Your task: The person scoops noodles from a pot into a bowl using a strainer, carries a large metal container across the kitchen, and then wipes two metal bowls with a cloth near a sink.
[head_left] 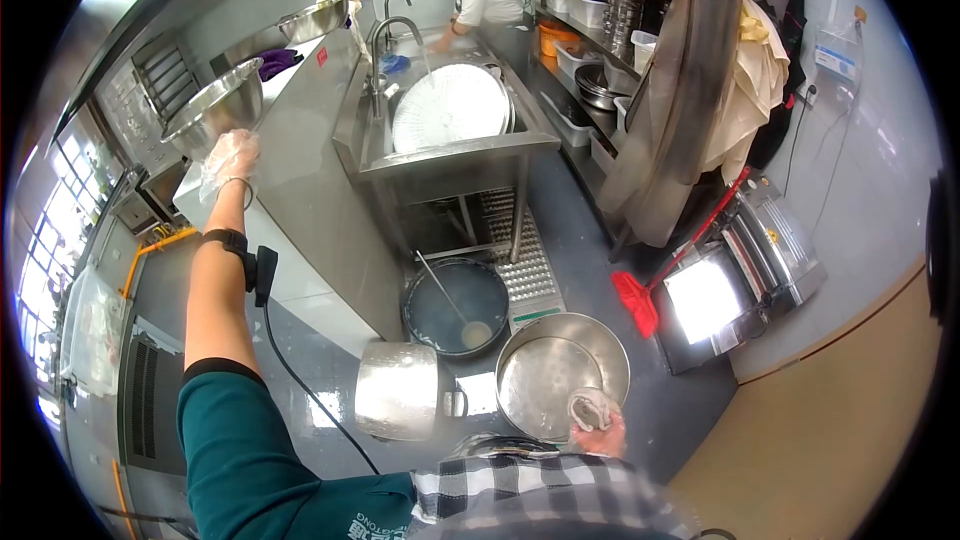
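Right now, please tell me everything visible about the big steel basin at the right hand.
The steel basin is wide and round, of dull silver metal with a thin rim, mouth up, and looks empty. It sits on the grey floor beside a dark pot. The right hand, gripping a grey cloth, touches its near rim.

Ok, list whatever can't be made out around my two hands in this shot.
All in the head view:
1. Whether the left hand has a grip on the bowl or only touches it: the hand's back hides the fingers.
2. The right hand: the rag covers its fingers.
3. What is in the basin: murky, and the ladle end is blurred.
4. What the shelf tubs hold: too small.
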A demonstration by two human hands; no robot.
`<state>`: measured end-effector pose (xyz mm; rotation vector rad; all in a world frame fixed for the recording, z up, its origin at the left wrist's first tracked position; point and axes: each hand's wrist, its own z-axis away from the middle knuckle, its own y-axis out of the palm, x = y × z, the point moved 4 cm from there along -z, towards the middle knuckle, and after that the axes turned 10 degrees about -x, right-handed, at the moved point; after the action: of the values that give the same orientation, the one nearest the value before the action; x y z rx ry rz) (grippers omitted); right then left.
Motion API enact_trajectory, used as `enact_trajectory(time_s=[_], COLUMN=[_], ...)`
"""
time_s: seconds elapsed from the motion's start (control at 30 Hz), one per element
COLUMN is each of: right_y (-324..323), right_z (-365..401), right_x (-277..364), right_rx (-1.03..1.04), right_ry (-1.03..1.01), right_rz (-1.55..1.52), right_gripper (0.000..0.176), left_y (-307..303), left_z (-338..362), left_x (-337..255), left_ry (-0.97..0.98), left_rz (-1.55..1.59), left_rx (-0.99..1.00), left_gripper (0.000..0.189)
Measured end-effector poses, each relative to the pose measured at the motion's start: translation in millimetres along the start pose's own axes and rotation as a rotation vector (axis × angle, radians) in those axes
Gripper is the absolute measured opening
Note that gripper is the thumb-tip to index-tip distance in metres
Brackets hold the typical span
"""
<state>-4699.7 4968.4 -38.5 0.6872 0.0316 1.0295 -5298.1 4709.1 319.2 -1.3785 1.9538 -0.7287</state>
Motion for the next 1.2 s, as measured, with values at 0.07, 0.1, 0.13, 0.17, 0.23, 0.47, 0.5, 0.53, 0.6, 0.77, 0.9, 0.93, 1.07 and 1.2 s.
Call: enact_trajectory(time_s=[0.07,0.1,0.13,0.17,0.23,0.47,0.5,0.53,0.6,0.77,0.9,0.93,1.07,1.2], right_y=[1,1,0,0,-1,-6,-5,-4,-5,-9,-10,-11,-11,-11], right_z=[-1,-2,-3,-3,-7,-20,-20,-19,-21,-28,-29,-30,-26,-26], right_x=[0,-1,-1,-1,-1,3,3,2,2,2,2,1,-1,-2], right_rx=[0.026,0.027,0.034,0.041,0.047,0.045,0.046,0.034,0.021,0.044,0.028,0.029,0.035,0.028], right_ry=[-0.007,-0.006,-0.013,-0.019,-0.017,-0.018,-0.018,-0.01,-0.001,0.007,0.029,0.025,-0.006,0.002], right_rz=[0.016,0.016,0.025,0.033,0.035,0.045,0.046,0.03,0.014,-0.007,-0.012,0.0,0.019,0.005], right_gripper=[0.039,0.039,0.039,0.038,0.038,0.042,0.042,0.042,0.042,0.043,0.043,0.044,0.045,0.044], left_y=[1,2,3,3,4,13,13,13,13,15,22,21,14,8], left_z=[-1,-1,-2,-2,-2,-6,-6,-6,-5,-6,-8,-8,-4,-2], left_x=[0,1,1,2,3,7,7,7,7,9,13,13,9,5], left_ry=[-0.004,-0.004,-0.004,-0.003,0.006,0.017,0.016,0.021,0.025,0.04,0.039,0.037,0.03,0.017], left_rz=[0.002,0.001,-0.001,-0.003,0.006,0.022,0.022,0.024,0.025,0.036,0.043,0.046,0.037,0.049], left_rx=[0.024,0.024,0.021,0.017,0.011,-0.038,-0.039,-0.043,-0.048,-0.053,-0.081,-0.094,-0.073,-0.041], left_gripper=[0.03,0.03,0.03,0.03,0.03,0.029,0.029,0.029,0.029,0.029,0.029,0.029,0.03,0.03])
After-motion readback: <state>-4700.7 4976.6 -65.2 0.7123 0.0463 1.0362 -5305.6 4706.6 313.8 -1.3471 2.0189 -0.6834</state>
